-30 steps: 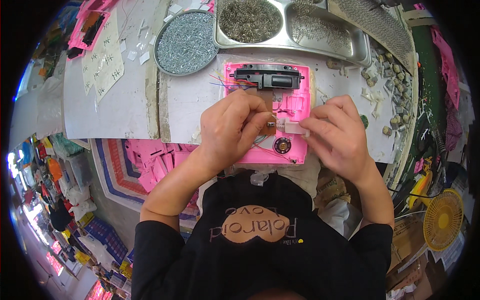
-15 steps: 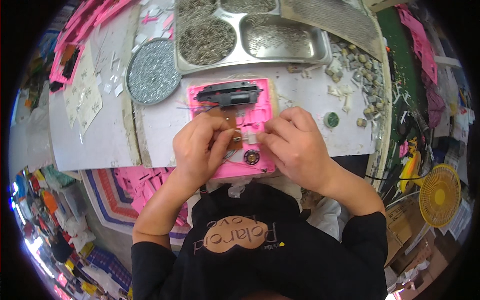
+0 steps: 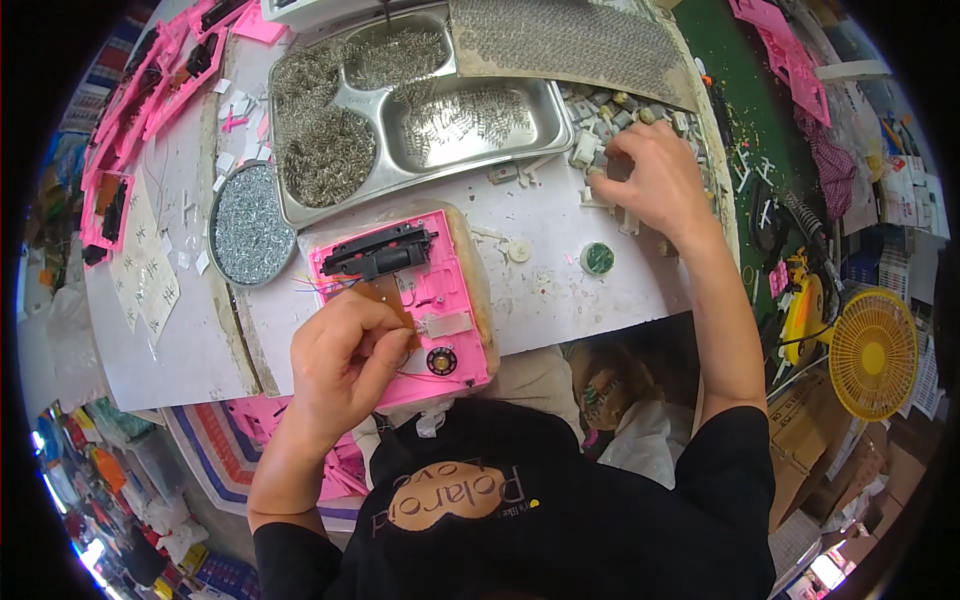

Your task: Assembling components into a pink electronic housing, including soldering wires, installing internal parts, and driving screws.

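Observation:
A pink plastic housing (image 3: 465,340) lies on a padded rest at the table's near edge. It carries a black motor unit (image 3: 385,250), a brown circuit board (image 3: 385,290), a white rectangular piece (image 3: 448,325) and a small round black speaker (image 3: 441,361). Over the board, my left hand (image 3: 345,355) is closed in a pinch beside the white piece; what its fingertips hold is too small to make out. My right hand (image 3: 660,180) reaches into the pile of small grey and white parts (image 3: 600,120) at the far right, thumb and fingers curved apart around them.
Behind the housing stands a steel compartment tray (image 3: 420,170) of small metal springs and screws. Left of it sits a round dish (image 3: 252,225) of screws. A green-filled round tub (image 3: 597,259) lies right of the housing. A yellow fan (image 3: 872,355) stands beyond the table's right edge.
My right hand has left the white piece on the housing and moved far right to the parts pile. My left hand stays pinched over the board. The whole view has shifted and turned.

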Available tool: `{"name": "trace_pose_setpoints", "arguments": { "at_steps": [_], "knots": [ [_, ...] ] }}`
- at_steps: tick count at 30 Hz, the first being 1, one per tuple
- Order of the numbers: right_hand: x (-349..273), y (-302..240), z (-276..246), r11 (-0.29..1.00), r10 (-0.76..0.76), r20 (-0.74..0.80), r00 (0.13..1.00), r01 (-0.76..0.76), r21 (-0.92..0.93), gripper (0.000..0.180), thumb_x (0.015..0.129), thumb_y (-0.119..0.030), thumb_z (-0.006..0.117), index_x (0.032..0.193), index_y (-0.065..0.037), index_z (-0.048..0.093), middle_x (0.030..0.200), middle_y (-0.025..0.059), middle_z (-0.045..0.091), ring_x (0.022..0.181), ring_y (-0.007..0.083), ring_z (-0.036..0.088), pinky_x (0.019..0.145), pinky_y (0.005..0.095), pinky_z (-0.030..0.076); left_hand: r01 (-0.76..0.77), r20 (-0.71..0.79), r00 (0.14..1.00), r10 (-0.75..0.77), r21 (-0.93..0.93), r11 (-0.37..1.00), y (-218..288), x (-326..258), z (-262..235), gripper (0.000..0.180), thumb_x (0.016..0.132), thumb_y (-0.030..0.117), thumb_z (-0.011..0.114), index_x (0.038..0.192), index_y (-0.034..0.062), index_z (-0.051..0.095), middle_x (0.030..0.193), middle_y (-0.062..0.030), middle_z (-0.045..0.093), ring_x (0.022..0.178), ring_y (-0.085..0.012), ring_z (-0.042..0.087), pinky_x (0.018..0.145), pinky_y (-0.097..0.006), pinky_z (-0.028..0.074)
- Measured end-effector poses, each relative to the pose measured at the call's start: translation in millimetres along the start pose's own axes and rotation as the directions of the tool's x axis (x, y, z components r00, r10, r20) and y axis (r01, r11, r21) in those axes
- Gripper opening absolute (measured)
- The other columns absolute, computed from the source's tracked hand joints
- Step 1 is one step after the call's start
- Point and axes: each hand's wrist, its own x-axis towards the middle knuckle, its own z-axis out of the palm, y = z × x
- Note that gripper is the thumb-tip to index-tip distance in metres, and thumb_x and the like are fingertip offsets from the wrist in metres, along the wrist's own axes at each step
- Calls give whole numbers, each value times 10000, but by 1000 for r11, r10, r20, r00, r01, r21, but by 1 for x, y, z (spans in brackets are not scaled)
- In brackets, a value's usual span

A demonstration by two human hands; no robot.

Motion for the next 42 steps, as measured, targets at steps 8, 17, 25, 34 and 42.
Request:
{"name": "trace_pose_setpoints", "arguments": {
  "at_steps": [8,17,25,34,42],
  "knots": [
    [-48,-68,-36,971,-114,-187,976,149,185,290,706,-253,788,875,-41,685,870,97,672,917,309,593,814,433,478,472,402,849,-344,-282,835,30,83,38,169,980,119,666,1017,-44,643,802,-10,628,628,-74,544,552,-250,436],
    [-105,-81,-47,374,-13,147,989,-132,918,233,845,23,757,1060,18,669,1004,89,706,848,160,692,782,273,578,458,749,629,-208,-141,878,43,101,44,196,927,150,642,1032,-12,672,786,-30,663,705,-75,571,649,-281,476],
    [-114,-54,-24,-211,145,281,949,-247,946,128,904,48,687,1020,49,634,865,121,705,719,169,703,697,287,593,130,550,835,-5,-188,974,10,163,47,289,937,263,712,1072,8,709,843,-108,729,749,-182,680,715,-356,541],
    [-128,-48,-1,-577,32,376,926,-290,763,118,908,-18,722,948,18,617,851,146,699,706,195,708,622,314,595,-296,159,955,250,472,830,-62,240,59,158,893,215,705,1009,110,723,962,-75,676,884,-293,688,793,-420,545],
    [-134,-43,-6,-547,57,337,940,-253,798,128,885,-7,736,934,11,619,845,125,659,696,178,670,611,320,574,-321,172,947,271,488,812,-65,251,73,147,894,184,718,1007,89,718,921,-91,684,842,-277,695,766,-399,551]
  ]
}}
